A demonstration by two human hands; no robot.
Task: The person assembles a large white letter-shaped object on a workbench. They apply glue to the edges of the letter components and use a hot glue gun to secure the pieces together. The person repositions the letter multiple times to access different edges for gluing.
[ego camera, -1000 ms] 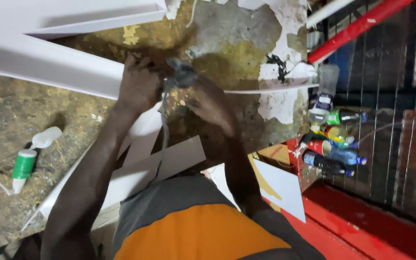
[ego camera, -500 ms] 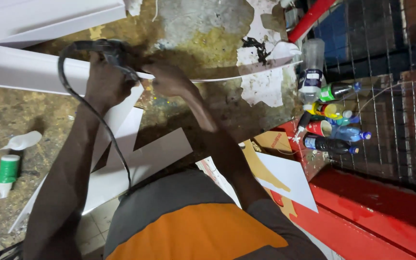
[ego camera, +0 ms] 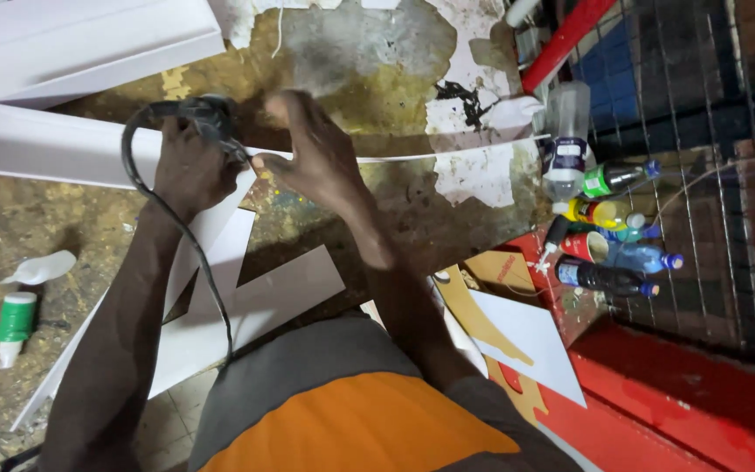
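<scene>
The left hand point(ego camera: 187, 166) was closed around a dark power tool point(ego camera: 207, 115), whose black cord point(ego camera: 163, 218) looped off to the left of the wrist and ran down along the forearm toward the near edge. The tool sat at the far side of the worn, paint-flecked tabletop point(ego camera: 369, 52), resting against the edge of a long white panel point(ego camera: 37, 149) that stretched away to the left. What kind of tool it was could not be told, since the fingers covered most of it.

The right hand point(ego camera: 312, 157) was open, fingers spread and slightly curled, holding nothing; it hovered just right of the tool, above a thin white strip point(ego camera: 447, 156) that ran rightward across the table. Whether the fingertips touched the strip could not be told.

Nearer the person lay white offcuts point(ego camera: 246, 288) with angled edges. At the left sat a small bottle with a green band point(ego camera: 15, 323), with a white plastic spoon point(ego camera: 37, 269) just beyond it. At the right, several plastic bottles point(ego camera: 609, 232) were clustered beside a wire mesh point(ego camera: 701, 175), near a red ledge point(ego camera: 657, 385).
</scene>
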